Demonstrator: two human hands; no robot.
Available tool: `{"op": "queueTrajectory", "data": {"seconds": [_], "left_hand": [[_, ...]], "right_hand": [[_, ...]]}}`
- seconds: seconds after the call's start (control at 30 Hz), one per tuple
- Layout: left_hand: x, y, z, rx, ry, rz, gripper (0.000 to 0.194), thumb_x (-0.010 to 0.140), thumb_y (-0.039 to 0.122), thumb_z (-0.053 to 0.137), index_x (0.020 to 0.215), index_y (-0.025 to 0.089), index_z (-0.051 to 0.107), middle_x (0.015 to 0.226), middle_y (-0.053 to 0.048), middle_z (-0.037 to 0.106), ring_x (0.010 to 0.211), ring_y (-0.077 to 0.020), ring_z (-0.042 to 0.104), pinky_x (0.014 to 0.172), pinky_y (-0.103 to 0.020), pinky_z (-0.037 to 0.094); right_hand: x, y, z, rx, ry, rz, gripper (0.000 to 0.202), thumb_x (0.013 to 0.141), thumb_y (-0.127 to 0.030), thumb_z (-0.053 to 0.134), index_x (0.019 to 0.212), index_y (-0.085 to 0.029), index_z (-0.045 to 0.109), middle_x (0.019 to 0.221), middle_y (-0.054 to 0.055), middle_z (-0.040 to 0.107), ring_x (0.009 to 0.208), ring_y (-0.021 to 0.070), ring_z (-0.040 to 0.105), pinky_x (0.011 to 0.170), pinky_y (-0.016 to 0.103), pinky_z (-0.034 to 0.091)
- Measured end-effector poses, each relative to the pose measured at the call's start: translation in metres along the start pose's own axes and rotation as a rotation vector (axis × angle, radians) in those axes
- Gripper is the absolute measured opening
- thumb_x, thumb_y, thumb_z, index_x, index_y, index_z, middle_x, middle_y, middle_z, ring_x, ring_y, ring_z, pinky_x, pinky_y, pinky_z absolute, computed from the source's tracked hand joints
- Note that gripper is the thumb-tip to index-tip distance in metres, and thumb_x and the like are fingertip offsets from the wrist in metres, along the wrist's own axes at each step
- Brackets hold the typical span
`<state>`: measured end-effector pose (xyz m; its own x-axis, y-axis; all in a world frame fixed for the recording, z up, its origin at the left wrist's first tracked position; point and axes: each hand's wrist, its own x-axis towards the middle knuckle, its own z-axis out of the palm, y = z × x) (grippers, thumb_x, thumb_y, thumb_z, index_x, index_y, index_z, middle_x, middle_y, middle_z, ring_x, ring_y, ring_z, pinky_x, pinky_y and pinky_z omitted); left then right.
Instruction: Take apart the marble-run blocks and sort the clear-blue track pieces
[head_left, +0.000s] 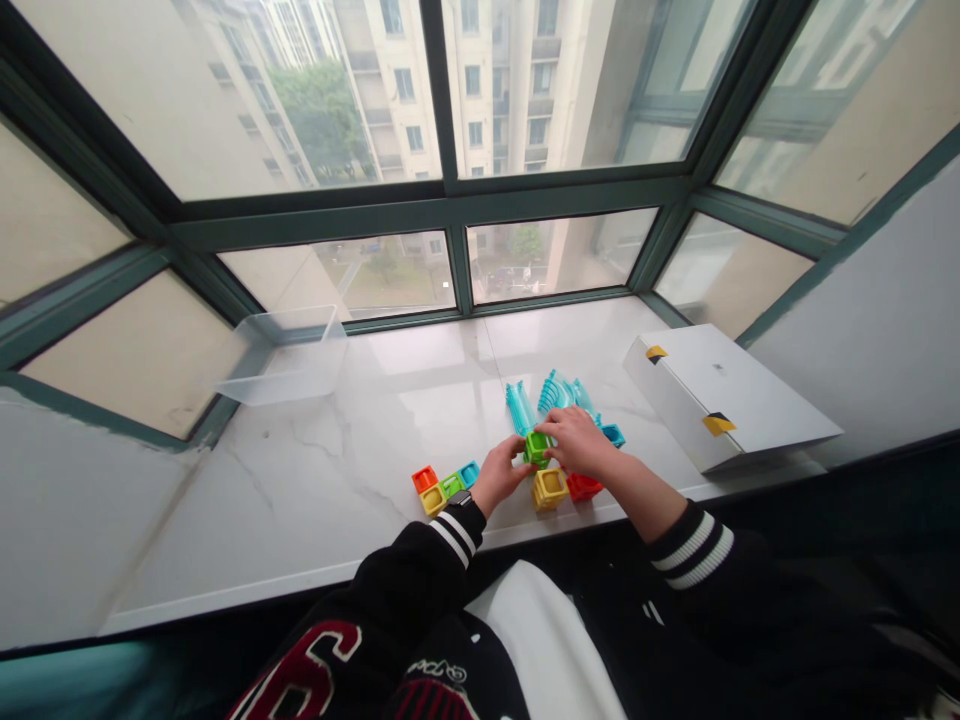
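Observation:
Between my two hands is a green toy block (535, 449) with a hollow face. My left hand (500, 474) grips it from the left, its fingers closed against the side. From the upper right my right hand (576, 438) closes its fingertips on the same block. Just below stands a yellow block (550, 489), and a red block (584, 487) sits beside it, partly under my right wrist. A blue block (613, 435) shows behind my right hand. Translucent turquoise track pieces (519, 408) lie beyond the hands, one curved piece (559, 390) partly covered by my right hand.
Left of my left wrist lies a cluster of orange, yellow, green and blue blocks (451, 486). A clear plastic bin (289, 385) stands at the back left of the marble sill (337, 510). A white box (739, 390) with yellow-black tabs is at the right. Windows enclose the far side.

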<state>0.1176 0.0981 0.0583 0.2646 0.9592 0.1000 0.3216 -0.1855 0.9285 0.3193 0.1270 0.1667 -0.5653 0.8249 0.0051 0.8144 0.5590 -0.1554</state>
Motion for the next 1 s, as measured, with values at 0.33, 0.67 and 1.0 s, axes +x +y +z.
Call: {"op": "queueTrajectory", "data": {"seconds": [0.33,0.67,1.0], "left_hand": [[0.0008,-0.0051,0.0015,-0.024,0.008,0.034,0.052,0.08,0.019,0.082,0.13,0.025,0.068,0.127,-0.007,0.076,0.114,-0.0237,0.072,0.106,-0.041,0.056],[-0.0001,-0.0082,0.0033,-0.017,0.022,0.011,0.051,0.081,0.02,0.082,0.13,0.027,0.069,0.126,-0.007,0.077,0.113,-0.0239,0.073,0.102,-0.04,0.058],[-0.0012,-0.0025,-0.0009,-0.006,-0.007,0.013,0.059,0.081,0.023,0.085,0.136,0.028,0.064,0.129,-0.006,0.076,0.117,-0.0241,0.073,0.107,-0.041,0.057]], "right_hand": [[0.0006,-0.0027,-0.0027,-0.021,-0.009,0.01,0.03,0.084,-0.027,0.083,0.114,-0.027,0.079,0.111,0.008,0.069,0.103,0.0285,0.059,0.096,0.04,0.034],[0.0001,-0.0054,-0.0045,-0.044,-0.024,0.024,0.026,0.084,-0.027,0.081,0.11,-0.027,0.08,0.113,0.008,0.068,0.104,0.0285,0.06,0.102,0.043,0.032],[0.0009,-0.0074,-0.0053,-0.048,-0.041,0.052,0.028,0.085,-0.026,0.081,0.114,-0.027,0.079,0.115,0.007,0.068,0.106,0.0287,0.06,0.107,0.047,0.029]]}}
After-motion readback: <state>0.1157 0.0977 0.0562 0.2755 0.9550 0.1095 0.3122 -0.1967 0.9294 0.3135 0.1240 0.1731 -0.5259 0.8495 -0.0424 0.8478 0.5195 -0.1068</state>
